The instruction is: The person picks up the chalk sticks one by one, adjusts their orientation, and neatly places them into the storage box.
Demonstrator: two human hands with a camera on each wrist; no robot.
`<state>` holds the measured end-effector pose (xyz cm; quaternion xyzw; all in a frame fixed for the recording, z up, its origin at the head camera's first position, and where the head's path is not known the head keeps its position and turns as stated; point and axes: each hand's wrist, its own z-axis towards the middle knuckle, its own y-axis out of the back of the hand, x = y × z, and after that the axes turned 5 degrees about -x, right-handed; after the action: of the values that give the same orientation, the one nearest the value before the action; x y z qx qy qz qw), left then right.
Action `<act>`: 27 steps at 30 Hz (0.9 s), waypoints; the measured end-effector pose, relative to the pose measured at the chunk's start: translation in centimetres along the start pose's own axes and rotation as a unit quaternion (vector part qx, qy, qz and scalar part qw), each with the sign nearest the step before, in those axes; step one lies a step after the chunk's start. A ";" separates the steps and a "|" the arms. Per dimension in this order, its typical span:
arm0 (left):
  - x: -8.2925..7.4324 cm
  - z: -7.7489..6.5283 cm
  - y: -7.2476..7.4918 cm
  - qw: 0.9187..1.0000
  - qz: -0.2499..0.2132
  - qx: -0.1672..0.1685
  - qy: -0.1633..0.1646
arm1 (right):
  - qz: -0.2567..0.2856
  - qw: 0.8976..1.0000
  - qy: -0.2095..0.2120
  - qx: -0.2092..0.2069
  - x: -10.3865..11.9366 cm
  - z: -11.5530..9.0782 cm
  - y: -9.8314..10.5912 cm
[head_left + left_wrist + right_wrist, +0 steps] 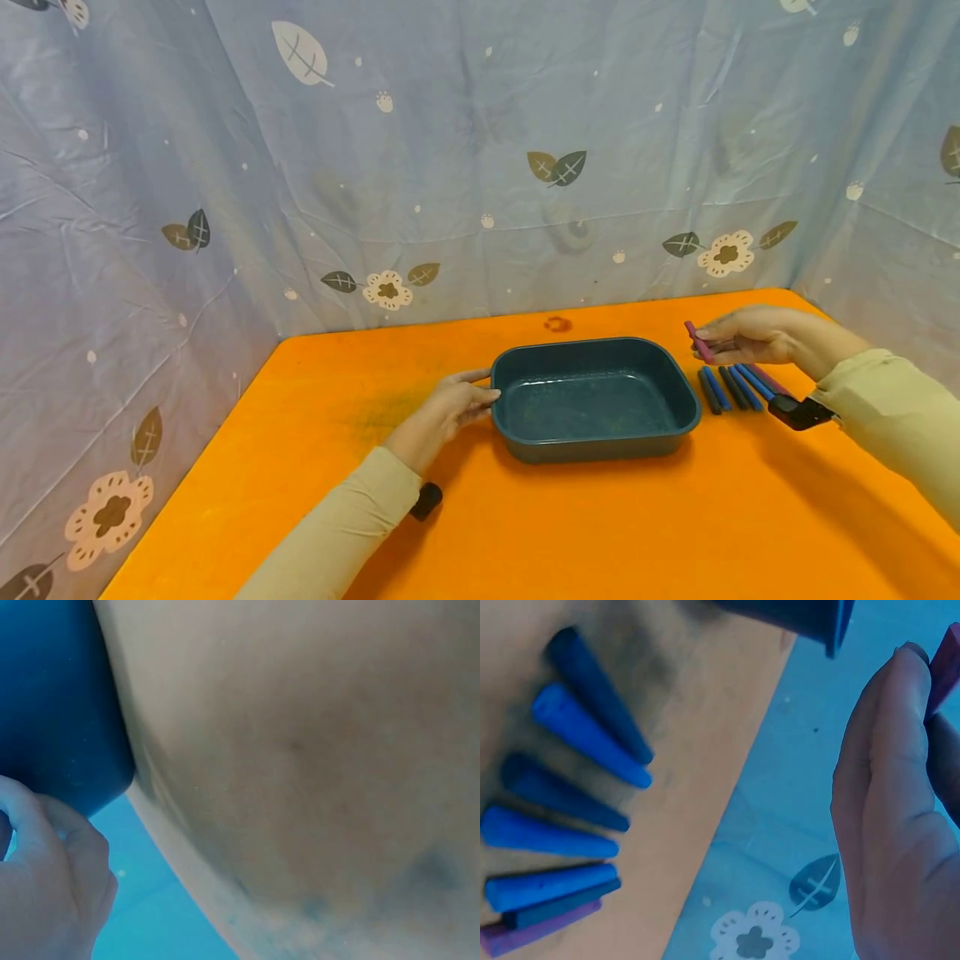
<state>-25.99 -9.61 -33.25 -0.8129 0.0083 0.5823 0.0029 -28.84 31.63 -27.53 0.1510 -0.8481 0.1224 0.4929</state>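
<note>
A dark teal rectangular baking dish (592, 451) with rounded corners stands on the orange table, its inside bare. My left hand (452, 406) grips the dish's left rim; the left wrist view shows its bent fingers against the dish wall (60, 697). To the right of the dish, my right hand (761, 332) pinches a short magenta stick (699, 342) between thumb and fingers. Beneath that hand lies a row of similar sticks, among them a dark stick (600, 694), a blue stick (589, 733) and a purple stick (544, 927). The right wrist view catches only part of the held stick (946, 671).
The orange table (315, 467) reaches back to a grey-blue curtain (465, 183) printed with leaves and flowers. Curtain also hangs along the left and right sides. A reddish ring-shaped stain (557, 324) marks the table behind the dish. Each wrist wears a black camera (798, 412).
</note>
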 end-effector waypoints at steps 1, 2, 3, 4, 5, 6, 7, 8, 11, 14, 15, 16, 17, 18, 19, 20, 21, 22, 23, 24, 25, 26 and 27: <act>0.0 0.0 0.0 1.000 0.000 0.000 0.001 | 0.007 1.000 0.001 0.004 0.1 0.1 -0.3; -0.1 0.0 0.0 1.000 0.003 0.000 0.000 | 0.012 1.000 0.002 0.008 0.3 0.1 -0.5; -0.1 -0.1 -0.1 1.000 0.005 -0.001 0.002 | 0.013 1.000 0.003 0.013 0.4 0.2 -0.7; -0.2 -0.1 -0.1 1.000 0.009 -0.001 0.002 | 0.019 1.000 0.001 0.018 0.6 0.3 -1.0; -0.2 -0.1 -0.1 1.000 0.011 -0.001 0.003 | 0.024 1.000 -0.001 0.021 0.7 0.4 -1.2; -0.2 -0.1 -0.1 1.000 0.013 -0.002 0.005 | 0.026 0.999 -0.002 0.021 0.8 0.5 -1.5; -0.3 -0.1 -0.1 1.000 0.014 -0.002 0.006 | 0.029 0.999 -0.002 0.023 0.9 0.6 -1.8; -0.3 -0.1 -0.1 1.000 0.015 -0.001 0.006 | 0.027 0.999 -0.001 0.022 1.1 0.7 -2.0; -0.4 -0.2 -0.1 1.000 0.015 -0.001 0.009 | 0.020 1.000 0.003 0.014 1.3 1.0 -2.6; -0.3 -0.2 -0.1 1.000 0.018 0.000 0.009 | 0.003 1.000 0.011 0.004 1.5 1.3 -3.1; -0.2 -0.3 -0.2 1.000 0.019 0.000 0.012 | 0.000 1.000 0.012 -0.003 1.5 1.4 -3.3; -0.2 -0.3 -0.2 1.000 0.020 0.001 0.012 | -0.005 1.000 0.013 -0.011 1.6 1.5 -3.5; -0.1 -0.3 -0.2 1.000 0.020 0.001 0.012 | -0.008 1.000 0.014 -0.016 1.6 1.6 -3.7; -0.1 -0.3 -0.2 1.000 0.021 0.001 0.010 | -0.015 1.000 0.017 -0.020 1.7 1.7 -3.9; -0.1 -0.2 -0.2 1.000 0.020 0.001 0.010 | -0.019 0.999 0.020 -0.024 1.7 1.8 -4.1; -0.1 -0.2 -0.2 1.000 0.019 0.002 0.009 | -0.023 0.999 0.022 -0.030 1.8 2.0 -4.3; -0.1 -0.1 -0.1 1.000 0.018 0.002 0.007 | -0.030 0.999 0.025 -0.032 2.0 2.1 -4.5; -0.1 0.0 -0.1 1.000 0.018 0.003 0.005 | -0.038 0.998 0.027 -0.033 2.1 2.2 -4.6; -0.1 0.0 -0.1 1.000 0.017 0.004 0.003 | -0.045 0.998 0.030 -0.031 2.2 2.3 -4.8; -0.1 0.1 -0.1 1.000 0.016 0.004 0.001 | -0.053 0.998 0.032 -0.028 2.4 2.5 -5.0; -0.2 0.1 -0.1 1.000 0.015 0.004 0.001 | -0.061 0.997 0.034 -0.025 2.6 2.6 -5.3; -0.2 0.1 -0.1 1.000 0.013 0.004 0.000 | -0.067 0.997 0.036 -0.022 2.8 2.7 -5.6; -0.2 0.1 -0.1 1.000 0.011 0.004 -0.002 | -0.073 0.996 0.037 -0.019 3.0 2.9 -5.8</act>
<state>-26.17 -9.48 -33.14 -0.8118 0.0197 0.5835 -0.0008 -30.35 24.82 -25.97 0.1982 -0.8184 0.0753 0.5341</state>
